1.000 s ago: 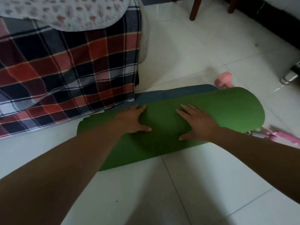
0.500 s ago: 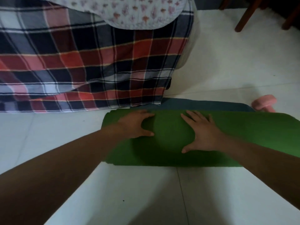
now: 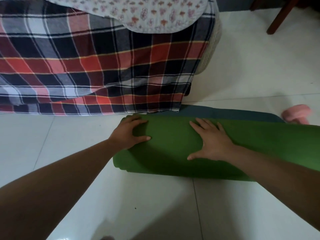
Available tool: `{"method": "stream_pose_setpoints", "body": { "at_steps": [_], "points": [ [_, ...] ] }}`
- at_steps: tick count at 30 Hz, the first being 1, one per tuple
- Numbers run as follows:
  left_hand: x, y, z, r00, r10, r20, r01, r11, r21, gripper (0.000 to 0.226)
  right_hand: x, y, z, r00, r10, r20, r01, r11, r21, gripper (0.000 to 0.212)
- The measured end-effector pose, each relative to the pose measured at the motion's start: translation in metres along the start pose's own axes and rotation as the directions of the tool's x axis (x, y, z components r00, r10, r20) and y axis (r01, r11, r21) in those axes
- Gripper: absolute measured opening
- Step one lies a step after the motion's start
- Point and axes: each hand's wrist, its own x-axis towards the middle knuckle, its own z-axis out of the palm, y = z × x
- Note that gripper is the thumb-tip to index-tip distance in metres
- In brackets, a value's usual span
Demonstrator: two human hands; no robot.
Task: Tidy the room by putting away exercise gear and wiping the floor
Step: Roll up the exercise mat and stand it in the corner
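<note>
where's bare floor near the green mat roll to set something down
Bare tile: near side of the green mat roll, between the forearms; left of its end, below the plaid blanket; and between bed corner and chair leg. Crowded behind the roll: unrolled strip, blanket hem, pink dumbbell.

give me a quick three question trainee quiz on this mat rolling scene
1. True or false: the left hand and right hand both press on the rolled green yoga mat.
2. Which lies beyond the mat at the right? A) pink dumbbell B) blue bucket C) black shoe
3. Fill in: the cloth hanging behind the mat is a ___ blanket.
Key: 1 true; 2 A; 3 plaid
</note>
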Motion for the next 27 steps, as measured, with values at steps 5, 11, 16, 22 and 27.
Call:
{"method": "stream_pose_setpoints", "body": {
  "at_steps": [5, 11, 16, 22, 27],
  "points": [
    [-0.001, -0.012, -0.001, 0.990, -0.109, -0.088, 0.105, 0.994, -0.042, 0.084, 0.005, -0.001, -0.002, 1.000, 0.020, -0.018, -0.020, 1.000, 0.004, 0.127],
    [-0.002, -0.025, -0.005, 0.930, -0.366, 0.016, 0.357, 0.896, -0.265, 0.097, 0.013, 0.002, -0.005, 1.000, 0.020, -0.013, -0.020, 1.000, 0.002, 0.127],
    [0.001, -0.020, -0.007, 0.926, -0.367, 0.089, 0.374, 0.860, -0.348, 0.092, 0.015, 0.010, -0.010, 1.000, -0.012, 0.024, 0.011, 0.998, 0.066, 0.125],
    [-0.003, -0.014, -0.011, 0.943, -0.333, -0.009, 0.308, 0.883, -0.353, 0.082, 0.011, 0.021, -0.024, 1.000, 0.019, -0.001, -0.019, 0.986, 0.165, 0.117],
    [-0.008, -0.008, -0.019, 0.953, -0.301, 0.013, 0.282, 0.875, -0.394, 0.075, 0.009, 0.022, -0.023, 0.999, 0.036, 0.014, -0.037, 0.995, 0.093, 0.118]
  ]
}}
